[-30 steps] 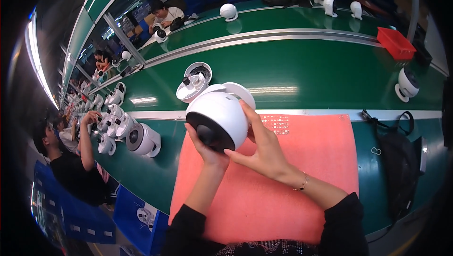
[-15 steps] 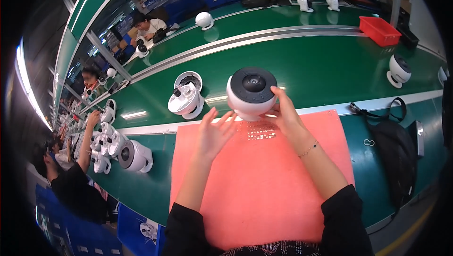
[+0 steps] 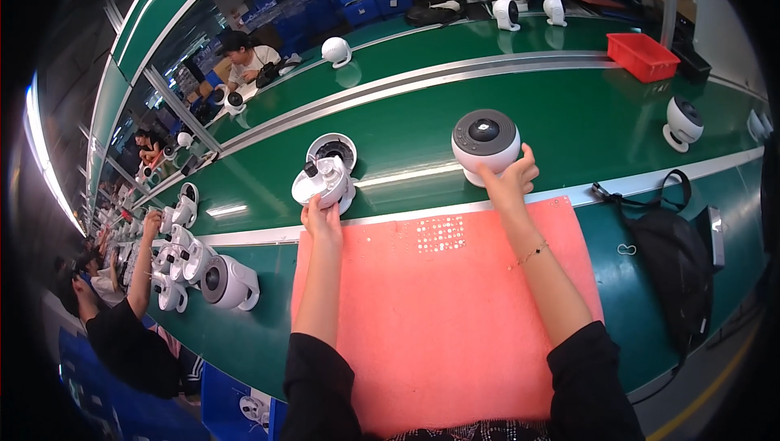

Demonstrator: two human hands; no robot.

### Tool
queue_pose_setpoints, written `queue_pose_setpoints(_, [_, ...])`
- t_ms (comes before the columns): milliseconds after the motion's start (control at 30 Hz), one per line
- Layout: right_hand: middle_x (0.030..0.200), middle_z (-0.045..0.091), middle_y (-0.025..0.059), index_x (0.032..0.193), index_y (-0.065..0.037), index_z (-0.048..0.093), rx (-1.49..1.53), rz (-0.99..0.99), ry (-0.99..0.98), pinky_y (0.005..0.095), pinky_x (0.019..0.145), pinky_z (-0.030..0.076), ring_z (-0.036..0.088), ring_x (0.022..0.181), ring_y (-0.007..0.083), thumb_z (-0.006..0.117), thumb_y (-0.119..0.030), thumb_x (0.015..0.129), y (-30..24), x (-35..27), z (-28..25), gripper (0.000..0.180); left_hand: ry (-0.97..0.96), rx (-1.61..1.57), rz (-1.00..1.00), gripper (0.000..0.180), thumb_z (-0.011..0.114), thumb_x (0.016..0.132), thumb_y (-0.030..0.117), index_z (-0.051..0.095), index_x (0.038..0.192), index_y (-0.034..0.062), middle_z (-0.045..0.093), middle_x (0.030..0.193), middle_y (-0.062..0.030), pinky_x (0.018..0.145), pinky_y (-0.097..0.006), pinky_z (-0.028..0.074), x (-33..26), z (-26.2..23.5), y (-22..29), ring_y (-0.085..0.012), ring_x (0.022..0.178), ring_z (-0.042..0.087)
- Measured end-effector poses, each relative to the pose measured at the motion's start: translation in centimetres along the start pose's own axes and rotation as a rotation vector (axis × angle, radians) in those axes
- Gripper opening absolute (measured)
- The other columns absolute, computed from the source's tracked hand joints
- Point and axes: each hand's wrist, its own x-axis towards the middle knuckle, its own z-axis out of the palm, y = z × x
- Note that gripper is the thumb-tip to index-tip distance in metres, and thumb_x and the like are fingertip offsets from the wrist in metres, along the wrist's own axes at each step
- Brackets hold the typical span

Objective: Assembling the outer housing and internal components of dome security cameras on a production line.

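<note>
The dark-topped white device (image 3: 486, 150) moved right, base (image 3: 470, 178) partly hidden.

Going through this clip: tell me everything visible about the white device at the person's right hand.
The device is a rounded white body, smooth and plastic-looking, with a round dark grey face tilted upward. A glossy black dome sits mid-face. A white base shows beneath, partly hidden. It is over the green surface, beyond the pink mat; whether it fully rests there is unclear. The right hand has its thumb against the lower front; how firmly it grips cannot be told.
</note>
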Motion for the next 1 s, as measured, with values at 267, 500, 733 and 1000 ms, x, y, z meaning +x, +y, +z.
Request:
queue_pose_setpoints(267, [0.122,0.022,0.0197,0.133,-0.018,0.029,-0.081,-0.809,-0.276,0.0499,0.094,0.025,0.025,0.112,0.0392,0.068,-0.005,0.066,-3.8,-3.4,-2.4,0.079,-0.15,0.323,-0.13,0.068,0.061,0.079,0.036,0.031,0.126,-0.0014,0.041,0.118,-0.028,0.094,-0.036,0.046,-9.5,3.6,8.5,-0.0332,0.11,0.05])
queue_pose_setpoints(500, [0.125,0.029,0.0102,0.109,-0.023,0.054,-0.051,-1.086,-0.441,0.0466,0.093,0.034,0.025,0.115,0.0364,0.068,0.006,0.06,-5.4,-5.5,-2.1,0.059,-0.196,0.441,-0.193,0.056,0.05,0.083,0.045,0.046,0.117,0.001,0.058,0.105,-0.0114,0.074,-0.028,0.056,-13.3,3.3,12.7,-0.0192,0.088,0.064])
queue_pose_setpoints(733, [0.114,0.05,0.0097,0.089,-0.008,0.053,0.121,-1.201,-0.649,0.0381,0.081,0.046,0.043,0.105,0.0337,0.068,0.006,0.057,-8.0,-4.6,-5.3,0.037,-0.219,0.415,-0.419,0.047,0.044,0.088,0.039,0.051,0.115,0.001,0.06,0.108,-0.0113,0.078,-0.033,0.053,-13.5,3.4,12.7,-0.0209,0.091,0.063])
queue_pose_setpoints(1000, [0.088,0.062,0.0056,0.101,-0.003,0.051,0.515,-0.119,-1.482,0.0239,0.073,0.046,0.057,0.084,0.0095,0.069,-0.019,0.079,-10.3,-8.0,-7.4,0.032,-0.93,0.933,-0.86,0.042,0.056,0.087,0.024,0.051,0.12,-0.001,0.058,0.111,-0.0088,0.088,-0.028,0.043,-12.3,1.2,7.3,-0.0141,0.102,0.054])
